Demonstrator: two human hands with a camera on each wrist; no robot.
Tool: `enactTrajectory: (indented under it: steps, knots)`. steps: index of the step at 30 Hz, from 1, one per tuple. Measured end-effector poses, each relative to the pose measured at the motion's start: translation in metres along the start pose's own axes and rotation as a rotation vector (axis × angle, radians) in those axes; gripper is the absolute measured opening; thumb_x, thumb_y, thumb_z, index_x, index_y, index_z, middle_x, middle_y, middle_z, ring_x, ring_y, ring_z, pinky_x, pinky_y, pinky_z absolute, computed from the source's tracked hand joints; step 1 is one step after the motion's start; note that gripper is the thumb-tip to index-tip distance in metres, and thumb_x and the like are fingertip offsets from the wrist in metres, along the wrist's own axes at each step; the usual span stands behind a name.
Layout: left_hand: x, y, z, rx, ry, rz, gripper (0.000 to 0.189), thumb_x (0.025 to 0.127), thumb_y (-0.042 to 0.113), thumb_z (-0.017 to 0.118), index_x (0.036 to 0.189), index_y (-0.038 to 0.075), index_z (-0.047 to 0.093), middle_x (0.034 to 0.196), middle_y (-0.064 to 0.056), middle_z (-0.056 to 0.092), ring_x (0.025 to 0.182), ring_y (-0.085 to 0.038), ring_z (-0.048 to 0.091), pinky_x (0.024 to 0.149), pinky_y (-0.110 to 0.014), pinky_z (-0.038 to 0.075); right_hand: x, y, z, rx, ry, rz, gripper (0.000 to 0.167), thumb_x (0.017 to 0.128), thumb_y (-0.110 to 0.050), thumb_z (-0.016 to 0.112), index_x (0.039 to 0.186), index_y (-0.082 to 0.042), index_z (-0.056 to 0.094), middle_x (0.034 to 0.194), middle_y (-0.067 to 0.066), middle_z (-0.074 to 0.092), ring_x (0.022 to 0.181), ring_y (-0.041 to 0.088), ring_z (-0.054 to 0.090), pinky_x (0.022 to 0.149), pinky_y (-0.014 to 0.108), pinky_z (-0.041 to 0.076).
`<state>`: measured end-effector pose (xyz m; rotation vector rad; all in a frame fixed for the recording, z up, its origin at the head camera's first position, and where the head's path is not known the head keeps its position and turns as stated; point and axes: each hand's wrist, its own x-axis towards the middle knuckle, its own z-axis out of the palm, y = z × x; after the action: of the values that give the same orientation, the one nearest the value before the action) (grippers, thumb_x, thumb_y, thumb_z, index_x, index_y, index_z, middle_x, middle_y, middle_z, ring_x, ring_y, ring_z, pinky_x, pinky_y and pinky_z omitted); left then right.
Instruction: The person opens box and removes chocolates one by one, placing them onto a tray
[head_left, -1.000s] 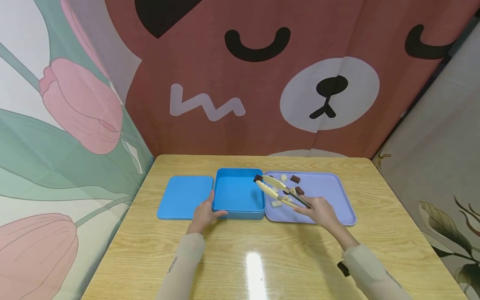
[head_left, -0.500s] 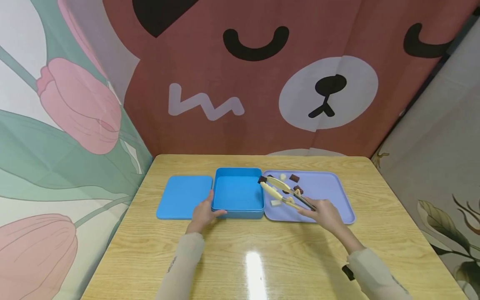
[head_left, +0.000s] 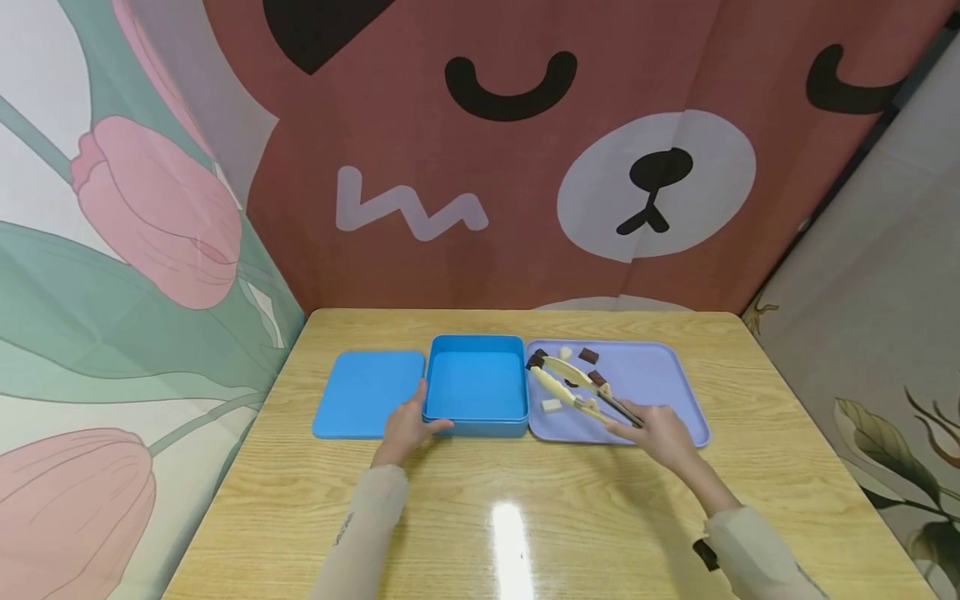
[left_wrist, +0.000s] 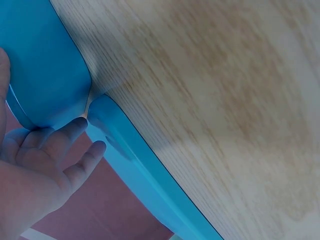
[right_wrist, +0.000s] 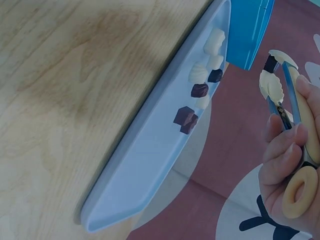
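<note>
In the head view my left hand [head_left: 405, 429] holds the near left corner of a blue rectangular box [head_left: 477, 379], thumb along its front and fingers at its left side. No contents show inside the box. My right hand [head_left: 660, 433] grips cream-tipped metal tongs [head_left: 553, 384] above the left part of a lilac tray [head_left: 652, 383]. Between the tong tips is a dark brown block [right_wrist: 270, 64], which looks like chocolate. White pieces [head_left: 551, 406] and dark brown pieces [head_left: 588, 356] lie on the tray, some hidden behind the tongs.
A flat blue lid [head_left: 371, 396] lies left of the box, close beside it. Box and tray stand side by side on the wooden table [head_left: 450, 517]. Behind the table hangs a brown cloth [head_left: 420, 275] printed with a bear.
My right hand has drawn the tongs and the dark block rightward, from the box's right rim to above the tray's left edge. The left hand stays at the box.
</note>
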<state>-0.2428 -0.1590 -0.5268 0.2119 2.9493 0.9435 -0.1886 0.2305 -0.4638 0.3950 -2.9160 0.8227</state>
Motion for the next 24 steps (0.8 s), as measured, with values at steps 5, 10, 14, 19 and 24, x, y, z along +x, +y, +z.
enactTrajectory:
  steps: [5, 10, 14, 19, 24]
  knots:
    - [0.0, 0.001, 0.0, -0.011, -0.004, -0.001, 0.099, 0.071, 0.044, 0.071, 0.142, 0.0, 0.018, 0.135, -0.023, 0.035, 0.114, -0.037, 0.044, 0.085, -0.045, 0.043, -0.005, 0.006, 0.0, 0.011, 0.005, 0.02, 0.057, 0.079, -0.035, 0.067, 0.12, 0.004, 0.055, 0.045, -0.004, 0.038, 0.038, 0.004, 0.014, 0.034, 0.02, 0.021]
    - [-0.001, 0.002, -0.002, -0.024, -0.004, 0.0, 0.099, 0.071, 0.043, 0.072, 0.142, 0.0, 0.017, 0.135, -0.023, 0.036, 0.114, -0.037, 0.044, 0.085, -0.046, 0.042, -0.01, 0.011, -0.001, 0.013, 0.024, 0.006, 0.057, 0.079, -0.034, 0.067, 0.119, 0.006, 0.055, 0.044, -0.005, 0.038, 0.039, 0.003, 0.011, 0.035, 0.021, 0.023]
    - [-0.002, 0.002, -0.002, -0.024, -0.004, 0.0, 0.099, 0.071, 0.043, 0.072, 0.142, 0.0, 0.018, 0.134, -0.024, 0.036, 0.113, -0.037, 0.044, 0.084, -0.045, 0.043, -0.015, 0.014, -0.003, 0.018, 0.029, 0.011, 0.057, 0.08, -0.035, 0.066, 0.119, 0.005, 0.055, 0.043, -0.005, 0.038, 0.038, 0.001, 0.009, 0.036, 0.022, 0.025]
    - [-0.002, 0.002, -0.002, -0.027, -0.01, -0.002, 0.1, 0.071, 0.044, 0.071, 0.142, 0.0, 0.017, 0.135, -0.023, 0.035, 0.114, -0.037, 0.043, 0.085, -0.045, 0.043, -0.02, 0.016, -0.005, 0.02, 0.023, 0.037, 0.057, 0.08, -0.034, 0.066, 0.12, 0.005, 0.054, 0.043, -0.005, 0.038, 0.038, 0.001, 0.009, 0.036, 0.021, 0.024]
    - [-0.002, 0.002, -0.002, -0.028, -0.007, 0.001, 0.1, 0.07, 0.045, 0.071, 0.142, 0.0, 0.017, 0.136, -0.023, 0.034, 0.116, -0.037, 0.041, 0.087, -0.046, 0.041, -0.024, 0.019, -0.006, 0.004, 0.039, 0.036, 0.057, 0.08, -0.032, 0.067, 0.118, 0.008, 0.054, 0.043, -0.005, 0.035, 0.038, 0.001, 0.009, 0.035, 0.02, 0.022]
